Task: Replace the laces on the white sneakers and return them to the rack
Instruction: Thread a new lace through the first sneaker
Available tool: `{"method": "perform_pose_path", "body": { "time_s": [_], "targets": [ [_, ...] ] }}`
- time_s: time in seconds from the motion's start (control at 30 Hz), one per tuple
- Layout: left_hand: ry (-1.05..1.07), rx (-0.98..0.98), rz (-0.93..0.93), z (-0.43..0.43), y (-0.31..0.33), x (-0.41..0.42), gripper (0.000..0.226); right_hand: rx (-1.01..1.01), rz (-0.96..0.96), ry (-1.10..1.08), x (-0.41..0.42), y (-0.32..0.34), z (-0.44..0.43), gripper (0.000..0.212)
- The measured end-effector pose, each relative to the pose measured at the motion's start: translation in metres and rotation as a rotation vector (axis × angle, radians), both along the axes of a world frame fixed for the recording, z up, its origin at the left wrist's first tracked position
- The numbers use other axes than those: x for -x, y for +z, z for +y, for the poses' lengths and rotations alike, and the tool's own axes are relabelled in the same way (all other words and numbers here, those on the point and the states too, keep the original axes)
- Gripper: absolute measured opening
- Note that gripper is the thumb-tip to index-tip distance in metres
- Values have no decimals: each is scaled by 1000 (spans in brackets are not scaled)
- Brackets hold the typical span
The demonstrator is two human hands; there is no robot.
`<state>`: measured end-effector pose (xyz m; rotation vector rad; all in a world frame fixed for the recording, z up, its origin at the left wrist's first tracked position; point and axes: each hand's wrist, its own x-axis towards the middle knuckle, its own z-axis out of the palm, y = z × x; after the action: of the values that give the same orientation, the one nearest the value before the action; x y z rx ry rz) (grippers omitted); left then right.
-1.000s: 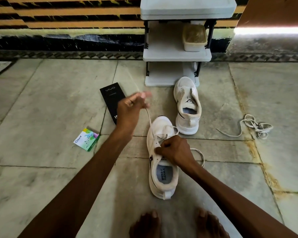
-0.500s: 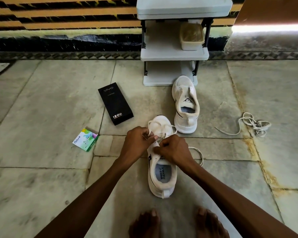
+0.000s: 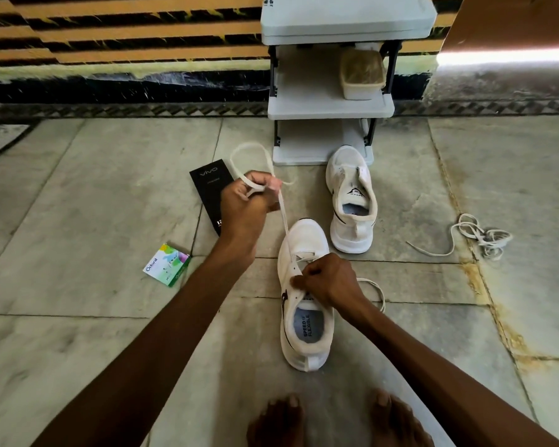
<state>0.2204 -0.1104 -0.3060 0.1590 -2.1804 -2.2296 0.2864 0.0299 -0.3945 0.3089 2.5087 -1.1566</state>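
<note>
A white sneaker [image 3: 305, 337] lies on the stone floor in front of my bare feet, toe pointing away. My left hand [image 3: 244, 208] is raised above and left of its toe, shut on a white lace [image 3: 283, 217] that runs taut down to the eyelets and loops above my fingers. My right hand [image 3: 328, 283] pinches the shoe's upper at the eyelets, with another part of the lace trailing out to its right. A second white sneaker [image 3: 352, 201] without a lace stands beyond, near the grey shoe rack [image 3: 331, 104].
A loose lace [image 3: 475, 237] lies coiled on the floor to the right. A black phone box [image 3: 212, 188] sits partly behind my left hand, and a small colourful carton [image 3: 167, 264] lies left. A beige container [image 3: 362, 74] rests on the rack's middle shelf.
From the shoe's eyelets, where it was half a second ago, my left hand has risen up and to the left, pulling the lace taut. My right hand stayed on the shoe.
</note>
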Motion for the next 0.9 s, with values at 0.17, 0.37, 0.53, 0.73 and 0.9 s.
{"method": "perform_pose_path", "body": {
  "time_s": [0.17,0.37,0.53,0.73,0.9],
  "targets": [
    [-192,255,-304,-9,-18,2,7,5,-4,22,0,0,0,38],
    [-218,269,-435,-22,-32,-12,20,280,177,-111,-6,14,11,10],
    [-311,-57,-544,-22,-26,-13,22,219,344,-47,7,20,11,25],
    [-244,-158,-536,-25,-23,-7,22,104,431,55,20,17,2,21],
    [-92,-46,-503,-31,-40,-9,20,270,315,114,17,22,15,20]
  ]
}}
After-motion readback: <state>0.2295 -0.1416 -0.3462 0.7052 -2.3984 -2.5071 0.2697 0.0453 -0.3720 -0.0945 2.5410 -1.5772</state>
